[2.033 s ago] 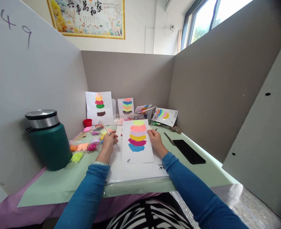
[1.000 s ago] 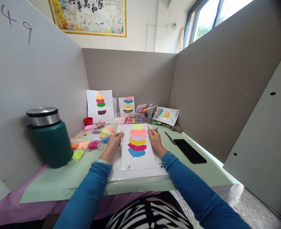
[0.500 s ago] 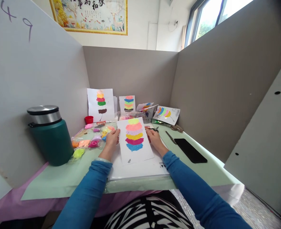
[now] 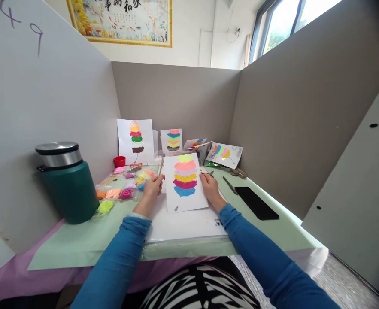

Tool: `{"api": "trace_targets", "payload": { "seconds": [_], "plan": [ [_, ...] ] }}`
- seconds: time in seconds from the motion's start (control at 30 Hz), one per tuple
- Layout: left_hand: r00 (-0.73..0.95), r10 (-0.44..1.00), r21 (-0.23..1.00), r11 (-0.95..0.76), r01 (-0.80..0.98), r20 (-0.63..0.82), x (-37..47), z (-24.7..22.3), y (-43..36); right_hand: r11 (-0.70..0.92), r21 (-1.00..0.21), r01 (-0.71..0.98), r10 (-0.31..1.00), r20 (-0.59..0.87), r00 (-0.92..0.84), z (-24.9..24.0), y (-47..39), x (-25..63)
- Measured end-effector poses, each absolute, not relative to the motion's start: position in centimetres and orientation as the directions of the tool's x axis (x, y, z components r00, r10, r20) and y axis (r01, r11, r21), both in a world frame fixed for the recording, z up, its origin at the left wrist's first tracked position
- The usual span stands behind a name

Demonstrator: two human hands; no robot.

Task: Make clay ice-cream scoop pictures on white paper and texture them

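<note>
In the middle of the head view, over white paper (image 4: 179,225) on the desk (image 4: 108,234), the right hand (image 4: 210,188) pinches the right edge of a colour-striped card (image 4: 186,182). At the card's left, the left hand (image 4: 151,191) grips a thin stick (image 4: 161,165); whether that hand touches the card is unclear.
</note>
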State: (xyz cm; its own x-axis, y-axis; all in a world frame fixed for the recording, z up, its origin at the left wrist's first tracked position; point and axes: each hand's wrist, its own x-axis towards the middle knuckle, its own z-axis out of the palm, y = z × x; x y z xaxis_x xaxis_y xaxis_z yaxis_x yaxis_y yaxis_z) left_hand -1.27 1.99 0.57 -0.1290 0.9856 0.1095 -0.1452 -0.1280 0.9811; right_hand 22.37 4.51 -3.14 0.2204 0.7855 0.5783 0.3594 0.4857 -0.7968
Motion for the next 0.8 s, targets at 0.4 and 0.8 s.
{"api": "trace_targets", "payload": {
  "seconds": [0.4, 0.8],
  "plan": [
    [-0.022, 0.987, 0.988, -0.157, 0.002, 0.157, -0.8, 0.7, 1.1, 0.453, -0.808, 0.376, 0.788, 0.56, 0.255, -3.0, 4.3, 22.4],
    [-0.163, 0.982, 0.982, -0.121, -0.145, 0.097, -1.1, 0.6, 1.7, 0.485, -0.784, 0.388, 0.826, 0.557, 0.091, -2.8, 3.7, 21.9]
  ]
}}
